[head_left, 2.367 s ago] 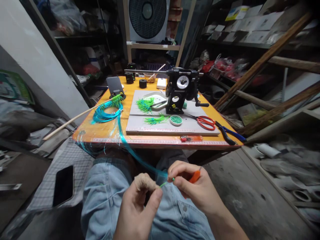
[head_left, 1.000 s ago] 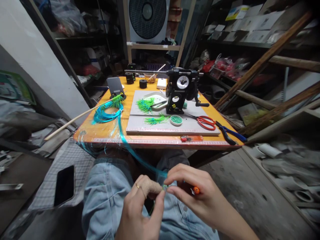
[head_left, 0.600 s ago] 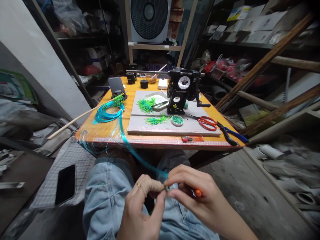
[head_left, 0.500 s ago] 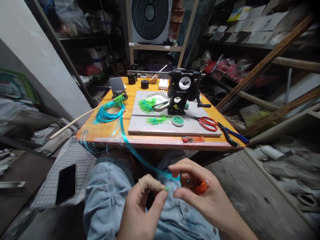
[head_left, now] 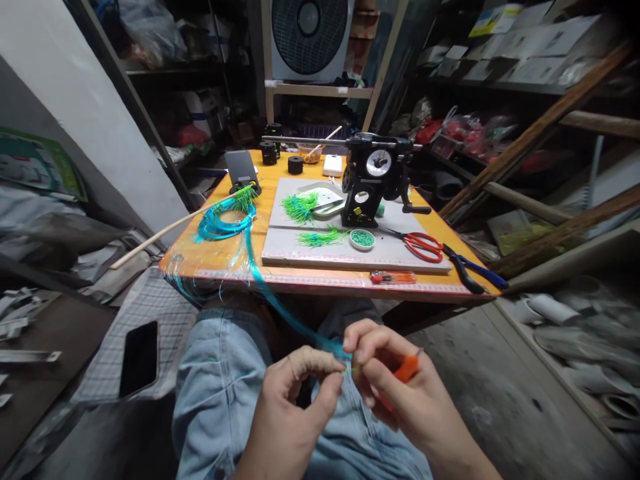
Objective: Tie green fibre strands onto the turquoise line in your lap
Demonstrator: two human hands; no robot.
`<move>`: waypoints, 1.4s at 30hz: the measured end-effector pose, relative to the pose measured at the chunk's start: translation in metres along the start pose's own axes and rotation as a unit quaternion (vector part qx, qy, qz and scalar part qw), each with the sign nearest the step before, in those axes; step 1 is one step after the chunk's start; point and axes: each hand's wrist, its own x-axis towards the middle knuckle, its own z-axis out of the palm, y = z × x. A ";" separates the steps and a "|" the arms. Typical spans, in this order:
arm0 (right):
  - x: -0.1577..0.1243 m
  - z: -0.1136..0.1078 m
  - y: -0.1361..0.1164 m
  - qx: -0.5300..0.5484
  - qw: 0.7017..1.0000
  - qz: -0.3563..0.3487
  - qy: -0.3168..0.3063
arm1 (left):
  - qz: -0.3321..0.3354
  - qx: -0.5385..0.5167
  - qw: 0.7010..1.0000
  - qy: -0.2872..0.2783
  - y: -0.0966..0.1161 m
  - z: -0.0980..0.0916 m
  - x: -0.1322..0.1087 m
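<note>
My left hand (head_left: 305, 393) has its thumb and taped forefinger pinched together above my lap. A thin green strand (head_left: 349, 371) shows faintly at its fingertips and runs toward my right hand (head_left: 395, 387). The fingers of that hand are curled close to the left ones, with an orange-handled tool (head_left: 407, 368) tucked in the palm. Its working end is mostly hidden. A bundle of blue filament (head_left: 300, 325) trails from the coil (head_left: 213, 223) on the table down behind my right fingers.
On the orange table (head_left: 220, 257), a grey board (head_left: 285, 250) bears a black cranked machine (head_left: 367, 180), green bristly tufts (head_left: 300, 208) and a dish of green beads (head_left: 361, 239). Red-handled scissors (head_left: 425, 247) and blue-handled pliers (head_left: 475, 270) lie at right. A phone (head_left: 139, 359) lies left.
My right fingers have closed in and now meet near the left fingertips. The small green piece seen in the left pinch is less visible. The view has shifted slightly.
</note>
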 end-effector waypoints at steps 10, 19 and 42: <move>-0.004 0.005 -0.002 0.005 0.987 0.152 0.046 | -0.017 -0.078 0.997 0.006 0.006 -0.014 0.009; -0.002 0.012 0.001 -0.026 0.987 0.157 0.038 | -0.080 -0.223 0.971 0.027 0.005 -0.016 0.008; 0.001 0.007 0.001 -0.043 0.985 0.167 0.003 | -0.072 -0.220 0.973 0.019 0.008 -0.017 0.009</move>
